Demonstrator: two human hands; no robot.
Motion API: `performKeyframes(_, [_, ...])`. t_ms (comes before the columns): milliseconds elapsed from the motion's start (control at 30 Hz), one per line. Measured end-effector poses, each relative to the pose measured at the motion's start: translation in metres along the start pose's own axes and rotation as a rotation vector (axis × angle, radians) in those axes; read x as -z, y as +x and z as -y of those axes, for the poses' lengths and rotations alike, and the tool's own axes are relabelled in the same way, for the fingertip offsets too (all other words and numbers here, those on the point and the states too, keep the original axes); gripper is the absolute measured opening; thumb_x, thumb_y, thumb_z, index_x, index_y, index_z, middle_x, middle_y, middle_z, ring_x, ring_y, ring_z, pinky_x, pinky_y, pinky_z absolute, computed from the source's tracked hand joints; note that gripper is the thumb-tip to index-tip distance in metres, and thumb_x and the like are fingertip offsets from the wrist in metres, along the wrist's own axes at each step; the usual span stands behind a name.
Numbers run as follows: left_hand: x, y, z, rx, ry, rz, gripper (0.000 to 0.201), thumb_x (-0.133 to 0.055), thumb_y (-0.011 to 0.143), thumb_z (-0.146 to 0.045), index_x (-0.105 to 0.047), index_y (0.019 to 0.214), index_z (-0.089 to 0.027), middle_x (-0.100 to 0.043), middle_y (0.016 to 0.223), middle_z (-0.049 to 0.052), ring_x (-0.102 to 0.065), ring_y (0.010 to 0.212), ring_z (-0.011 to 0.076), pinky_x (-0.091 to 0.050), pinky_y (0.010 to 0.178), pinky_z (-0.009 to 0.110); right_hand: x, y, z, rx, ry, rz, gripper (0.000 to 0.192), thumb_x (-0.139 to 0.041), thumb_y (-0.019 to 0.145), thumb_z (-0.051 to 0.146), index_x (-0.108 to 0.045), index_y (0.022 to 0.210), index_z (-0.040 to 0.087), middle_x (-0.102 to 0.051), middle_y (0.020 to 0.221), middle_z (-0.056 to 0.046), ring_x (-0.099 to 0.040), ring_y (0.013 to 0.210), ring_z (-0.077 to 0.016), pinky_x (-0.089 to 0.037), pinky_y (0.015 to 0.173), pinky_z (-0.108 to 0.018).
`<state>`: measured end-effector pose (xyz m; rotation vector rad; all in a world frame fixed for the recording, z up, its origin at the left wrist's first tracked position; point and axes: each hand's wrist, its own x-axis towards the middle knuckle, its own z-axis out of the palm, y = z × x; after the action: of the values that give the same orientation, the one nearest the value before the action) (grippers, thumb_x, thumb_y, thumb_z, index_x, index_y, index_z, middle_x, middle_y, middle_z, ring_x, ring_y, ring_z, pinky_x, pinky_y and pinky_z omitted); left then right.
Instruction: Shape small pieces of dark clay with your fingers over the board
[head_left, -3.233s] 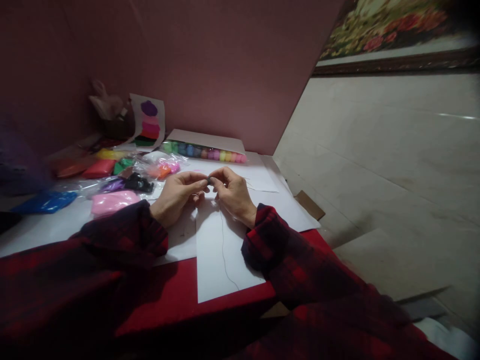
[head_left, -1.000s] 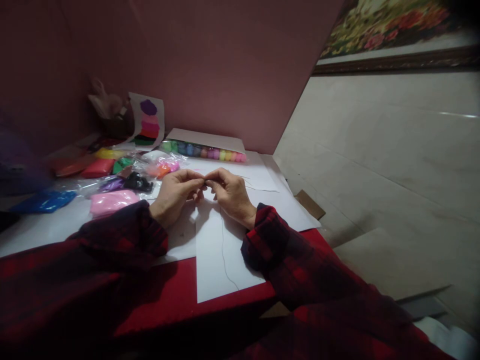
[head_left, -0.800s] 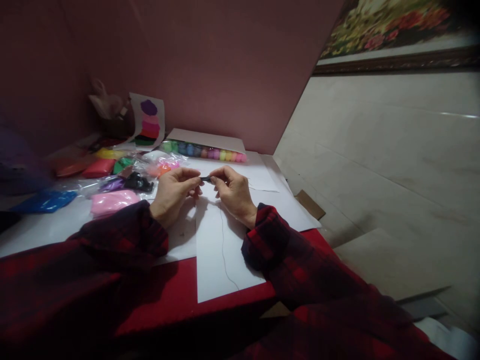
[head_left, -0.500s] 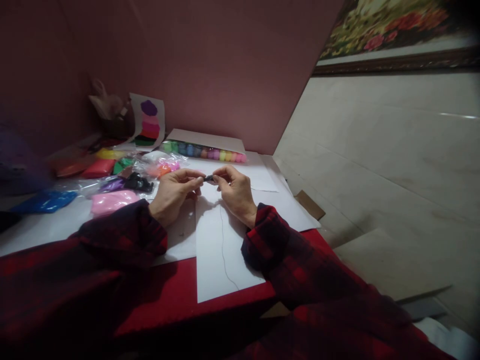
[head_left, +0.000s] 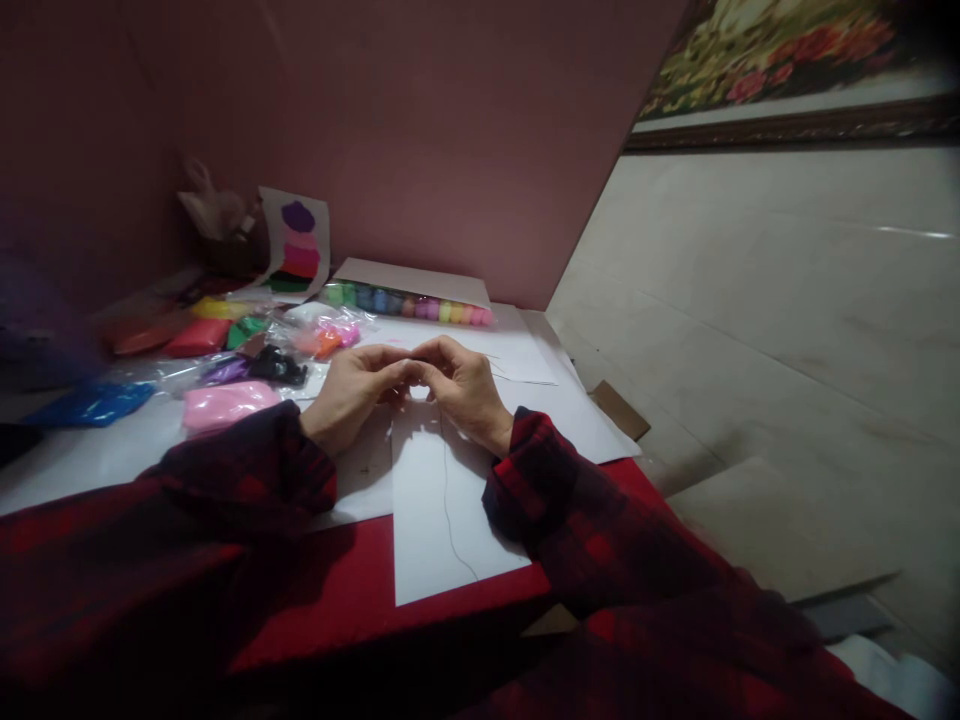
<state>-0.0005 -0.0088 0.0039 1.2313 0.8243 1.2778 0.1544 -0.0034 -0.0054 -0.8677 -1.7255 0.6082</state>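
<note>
Above a white paper sheet [head_left: 424, 540], my left hand [head_left: 347, 395] and my right hand [head_left: 471, 392] meet with fingertips and thumbs pressed together. Half a second ago a small piece of black clay showed between them; now the fingers hide it. A thin wavy line runs down the sheet below. To the left of my left hand lie a pink clay packet [head_left: 229, 405] and a black clay packet [head_left: 276, 365].
Several other clay packets, including a red one [head_left: 199, 338] and a blue one [head_left: 94, 403], spread leftward. Behind stand a box of coloured clay [head_left: 412, 303] and a card with coloured shapes [head_left: 300, 235]. A red cloth [head_left: 330, 580] covers the table's front edge.
My hands have drawn together until fingertips and thumbs touch, covering the dark piece that showed between them. The things on the table have stayed in place.
</note>
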Motion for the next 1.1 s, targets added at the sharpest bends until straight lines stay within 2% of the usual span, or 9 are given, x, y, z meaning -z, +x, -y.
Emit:
performKeyframes(200, [0.0000,0.0025,0.0018,-0.001,-0.031,-0.015,0.035,-0.094,0.055,-0.034,-0.072,0.070,-0.011,-0.064,0.057,0.002,-0.055,0.047,0.0095,-0.044,0.045,0.020,0.0008,-0.0004,0.0025,-0.017,-0.032,-0.011,0.012,-0.069,0.090,0.031,-0.066,0.096,0.021,-0.073,0.083,-0.001,-0.068,0.076,-0.0140,-0.055,0.072,-0.029])
performKeyframes(300, [0.0005,0.0028,0.0019,0.012,-0.071,-0.006,0.039,-0.096,0.054,-0.036,-0.069,0.068,-0.011,-0.063,0.056,0.002,-0.055,0.047,0.0091,-0.045,0.044,0.020,0.0006,0.0001,0.0032,0.000,-0.028,-0.013,0.010,-0.069,0.090,0.029,-0.066,0.090,0.020,-0.072,0.081,0.000,-0.067,0.073,-0.0129,-0.054,0.073,-0.029])
performKeyframes(433, [0.0008,0.0016,0.0014,0.010,-0.125,-0.003,0.041,-0.096,0.052,-0.035,-0.068,0.069,-0.010,-0.064,0.057,0.002,-0.058,0.048,0.0104,-0.047,0.044,0.020,-0.0001,0.0008,0.0030,-0.006,-0.009,-0.011,0.009,-0.069,0.089,0.026,-0.065,0.084,0.019,-0.069,0.079,0.000,-0.065,0.073,-0.0123,-0.054,0.070,-0.027])
performKeyframes(600, [0.0002,0.0016,0.0010,0.027,-0.139,0.015,0.038,-0.093,0.059,-0.035,-0.068,0.071,-0.010,-0.068,0.062,0.006,-0.059,0.048,0.0113,-0.049,0.043,0.021,-0.0002,0.0007,0.0015,-0.019,-0.022,-0.022,0.004,-0.064,0.089,0.020,-0.065,0.086,0.019,-0.068,0.079,0.000,-0.062,0.072,-0.0124,-0.053,0.066,-0.026])
performKeyframes(700, [-0.0002,0.0016,0.0005,0.014,-0.150,0.004,0.039,-0.096,0.053,-0.032,-0.069,0.071,-0.009,-0.069,0.063,0.006,-0.061,0.048,0.0122,-0.049,0.042,0.021,-0.0001,0.0004,0.0011,-0.015,-0.033,-0.016,0.005,-0.062,0.090,0.019,-0.066,0.087,0.019,-0.068,0.080,0.000,-0.062,0.073,-0.0127,-0.052,0.065,-0.026])
performKeyframes(900, [-0.0011,0.0005,-0.0009,0.020,-0.175,-0.005,0.040,-0.098,0.048,-0.030,-0.070,0.067,-0.009,-0.067,0.058,0.004,-0.058,0.047,0.0106,-0.047,0.042,0.020,-0.0002,0.0005,0.0007,-0.028,0.016,0.004,0.012,-0.067,0.089,0.030,-0.065,0.084,0.019,-0.067,0.079,0.000,-0.062,0.072,-0.0129,-0.052,0.062,-0.026])
performKeyframes(1100, [-0.0003,0.0015,0.0000,0.031,-0.167,-0.009,0.040,-0.097,0.050,-0.034,-0.070,0.066,-0.010,-0.065,0.057,0.003,-0.057,0.046,0.0099,-0.046,0.042,0.020,0.0006,0.0005,-0.0001,0.000,0.013,0.020,0.007,-0.062,0.091,0.022,-0.064,0.084,0.019,-0.065,0.077,0.001,-0.057,0.064,-0.0107,-0.050,0.061,-0.026])
